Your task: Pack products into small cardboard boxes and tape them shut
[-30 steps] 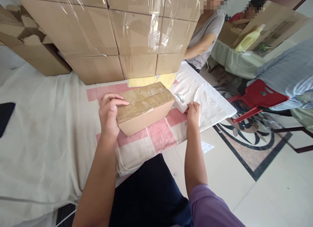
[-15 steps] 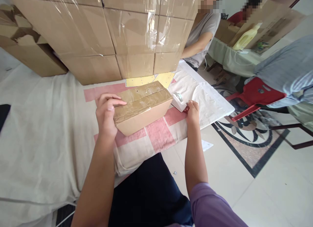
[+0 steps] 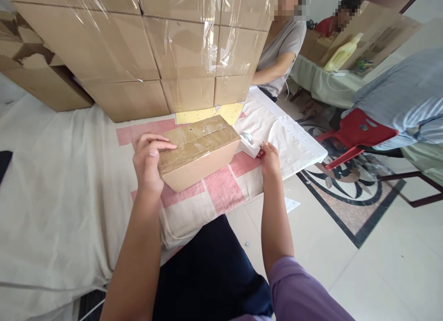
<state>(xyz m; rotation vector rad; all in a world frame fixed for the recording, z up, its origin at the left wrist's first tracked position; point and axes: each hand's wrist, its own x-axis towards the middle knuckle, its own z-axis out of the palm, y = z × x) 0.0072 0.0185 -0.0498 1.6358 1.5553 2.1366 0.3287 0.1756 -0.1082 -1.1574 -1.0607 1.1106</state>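
A closed cardboard box (image 3: 199,152) lies on the cloth-covered table, with shiny brown tape over its top. My left hand (image 3: 148,159) grips its left end, fingers on the top and thumb at the near corner. Just beyond the box's right end stands a white tape dispenser (image 3: 249,149) with a roll of clear tape (image 3: 247,137). At the dispenser's front end, my right hand (image 3: 270,156) is closed in a pinch. What lies between those fingertips is too small to make out.
Stacked cartons (image 3: 187,58) in clear wrap rise behind the box, with yellow sheets (image 3: 195,115) at their foot. An opened carton (image 3: 44,81) stands at left. A co-worker (image 3: 285,49) sits beyond the stack. A red chair (image 3: 367,129) is at right, past the table edge.
The whole view has shifted slightly, so things sit a little further left. My hands, the box and the dispenser keep nearly the same places relative to each other.
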